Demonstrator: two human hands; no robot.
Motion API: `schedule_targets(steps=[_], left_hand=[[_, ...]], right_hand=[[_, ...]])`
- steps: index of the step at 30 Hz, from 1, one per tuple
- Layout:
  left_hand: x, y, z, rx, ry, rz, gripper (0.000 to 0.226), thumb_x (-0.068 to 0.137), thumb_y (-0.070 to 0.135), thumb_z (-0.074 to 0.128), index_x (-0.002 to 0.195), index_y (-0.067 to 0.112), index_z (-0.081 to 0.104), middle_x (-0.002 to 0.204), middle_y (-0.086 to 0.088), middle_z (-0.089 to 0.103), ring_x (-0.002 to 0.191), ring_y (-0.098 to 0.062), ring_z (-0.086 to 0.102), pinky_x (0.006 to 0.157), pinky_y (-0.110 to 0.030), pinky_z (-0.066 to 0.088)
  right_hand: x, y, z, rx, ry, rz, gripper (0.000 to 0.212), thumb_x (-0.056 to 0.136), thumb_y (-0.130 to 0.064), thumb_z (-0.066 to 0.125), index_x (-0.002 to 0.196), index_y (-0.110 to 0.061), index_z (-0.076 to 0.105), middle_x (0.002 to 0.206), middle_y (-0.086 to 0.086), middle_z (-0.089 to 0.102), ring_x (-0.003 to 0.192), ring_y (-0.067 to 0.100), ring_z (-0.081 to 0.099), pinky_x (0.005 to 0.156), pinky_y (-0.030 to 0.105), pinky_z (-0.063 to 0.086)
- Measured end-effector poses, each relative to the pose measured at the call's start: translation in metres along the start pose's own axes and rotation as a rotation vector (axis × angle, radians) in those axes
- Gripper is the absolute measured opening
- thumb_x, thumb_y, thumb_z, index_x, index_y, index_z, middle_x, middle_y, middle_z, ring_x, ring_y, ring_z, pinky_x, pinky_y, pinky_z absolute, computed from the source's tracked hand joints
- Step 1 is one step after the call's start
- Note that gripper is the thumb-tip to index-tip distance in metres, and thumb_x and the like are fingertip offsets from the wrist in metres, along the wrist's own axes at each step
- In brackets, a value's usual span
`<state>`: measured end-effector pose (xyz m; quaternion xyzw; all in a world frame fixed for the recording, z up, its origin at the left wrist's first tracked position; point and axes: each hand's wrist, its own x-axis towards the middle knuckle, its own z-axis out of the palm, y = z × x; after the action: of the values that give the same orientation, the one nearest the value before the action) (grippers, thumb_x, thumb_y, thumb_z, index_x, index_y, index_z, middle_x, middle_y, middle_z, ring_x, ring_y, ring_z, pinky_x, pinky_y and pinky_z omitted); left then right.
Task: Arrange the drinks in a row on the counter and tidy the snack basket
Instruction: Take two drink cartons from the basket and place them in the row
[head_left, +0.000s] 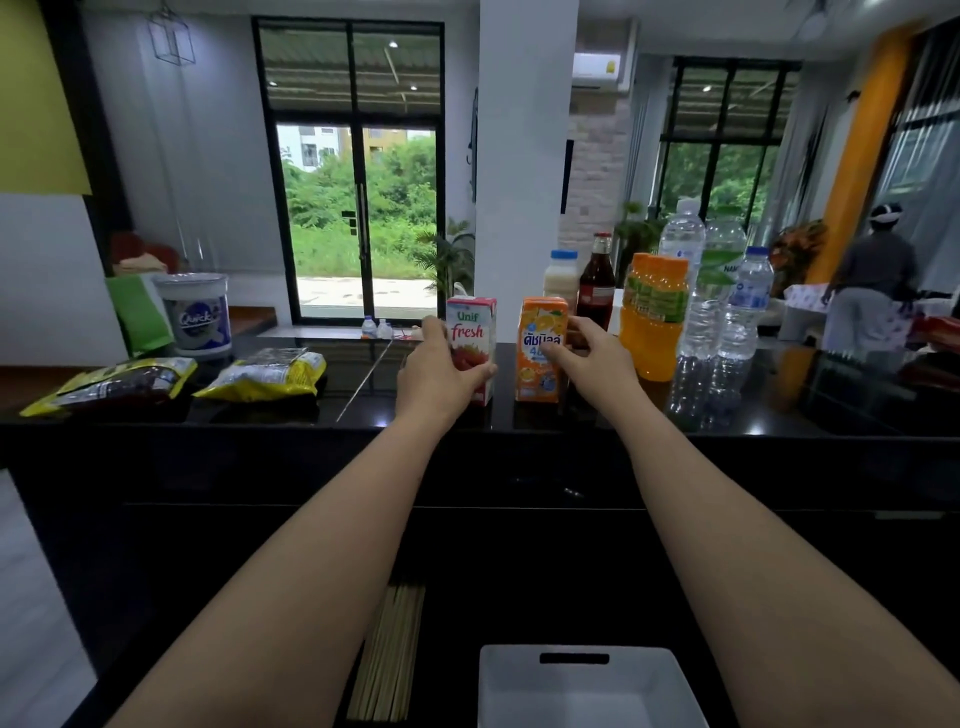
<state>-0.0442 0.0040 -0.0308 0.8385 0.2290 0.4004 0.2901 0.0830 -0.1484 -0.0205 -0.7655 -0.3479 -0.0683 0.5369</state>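
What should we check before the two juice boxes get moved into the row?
1. Left hand grips the red carton: ok.
2. Right hand holds the orange carton: ok.
3. Both cartons stand upright on the counter: ok.
4. Drinks in one row: not ok. The orange bottles and water bottles are bunched at the right, and the dark bottle stands behind.
5. Snacks in the white basket: not ok. The yellow snack bags lie on the counter.
6. Cartons sealed: cannot tell.
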Motion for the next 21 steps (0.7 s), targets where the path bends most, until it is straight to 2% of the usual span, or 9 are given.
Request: schedule_targets(steps=[5, 7, 9, 14, 17, 21], left_hand=[[0.001, 0.010, 0.004, 0.038, 0.031, -0.033, 0.057, 0.075, 0.038, 0.078, 0.103, 0.020, 0.032, 0.108, -0.003, 0.063, 0.098, -0.029, 0.063, 0.077, -0.042, 0.050], [0.001, 0.012, 0.005, 0.032, 0.029, -0.049, 0.058, 0.075, 0.036, 0.078, 0.104, 0.018, 0.032, 0.109, -0.005, 0.062, 0.099, -0.030, 0.063, 0.073, -0.039, 0.048], [0.002, 0.015, 0.006, 0.033, 0.021, -0.072, 0.058, 0.076, 0.035, 0.078, 0.107, 0.016, 0.032, 0.110, -0.005, 0.060, 0.101, -0.030, 0.062, 0.071, -0.036, 0.044], [0.002, 0.020, 0.008, 0.078, 0.017, -0.107, 0.059, 0.080, 0.036, 0.074, 0.118, 0.011, 0.036, 0.120, -0.010, 0.054, 0.111, -0.033, 0.056, 0.079, -0.042, 0.046], [0.001, 0.018, 0.010, 0.103, 0.029, -0.086, 0.054, 0.081, 0.035, 0.073, 0.116, 0.014, 0.038, 0.116, -0.010, 0.056, 0.107, -0.034, 0.058, 0.075, -0.040, 0.045], [0.008, 0.016, 0.012, 0.129, 0.037, -0.068, 0.055, 0.079, 0.036, 0.074, 0.115, 0.014, 0.038, 0.113, -0.009, 0.058, 0.104, -0.034, 0.060, 0.068, -0.036, 0.040]], right_hand=[[0.002, -0.002, 0.001, -0.020, -0.004, 0.045, 0.053, 0.089, -0.033, 0.066, 0.138, -0.024, 0.047, 0.127, -0.001, 0.061, 0.103, 0.009, 0.058, 0.074, 0.023, 0.051], [-0.001, -0.004, 0.004, -0.076, 0.016, 0.076, 0.059, 0.087, -0.037, 0.067, 0.139, -0.023, 0.043, 0.126, -0.002, 0.060, 0.107, 0.013, 0.059, 0.084, 0.034, 0.055], [-0.007, -0.008, 0.011, -0.130, 0.087, 0.104, 0.071, 0.081, -0.046, 0.071, 0.139, -0.020, 0.038, 0.125, 0.000, 0.058, 0.108, 0.017, 0.060, 0.087, 0.042, 0.055], [-0.014, -0.022, 0.033, -0.249, 0.234, 0.129, 0.089, 0.071, -0.055, 0.075, 0.137, -0.018, 0.030, 0.126, 0.006, 0.049, 0.110, 0.024, 0.054, 0.088, 0.044, 0.052], [-0.013, -0.026, 0.042, -0.301, 0.259, 0.148, 0.090, 0.073, -0.054, 0.074, 0.139, -0.016, 0.026, 0.129, 0.008, 0.047, 0.111, 0.027, 0.054, 0.081, 0.041, 0.051], [-0.005, -0.026, 0.048, -0.376, 0.291, 0.120, 0.072, 0.080, -0.043, 0.071, 0.132, -0.017, 0.029, 0.121, 0.007, 0.053, 0.101, 0.029, 0.061, 0.067, 0.036, 0.047]])
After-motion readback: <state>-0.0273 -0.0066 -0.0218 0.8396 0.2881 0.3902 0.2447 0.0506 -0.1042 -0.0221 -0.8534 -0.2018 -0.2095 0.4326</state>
